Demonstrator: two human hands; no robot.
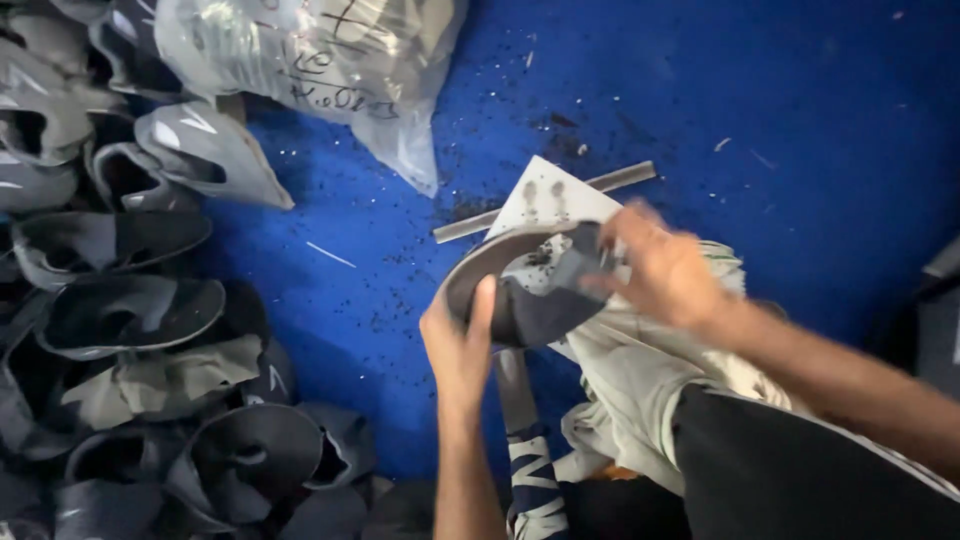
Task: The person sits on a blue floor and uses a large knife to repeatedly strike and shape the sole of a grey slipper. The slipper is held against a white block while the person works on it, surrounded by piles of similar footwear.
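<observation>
From the head camera, at centre frame your left hand [458, 345] grips the grey shoe upper [535, 290] from below, thumb across it; your right hand [665, 268], blurred, pinches its right edge. Steady it while you work that edge.

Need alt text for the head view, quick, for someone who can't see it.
Two bare hands, left hand and right hand, hold a dark shoe upper over a blue floor. A pile of similar uppers lies left, a clear plastic bag above.
</observation>
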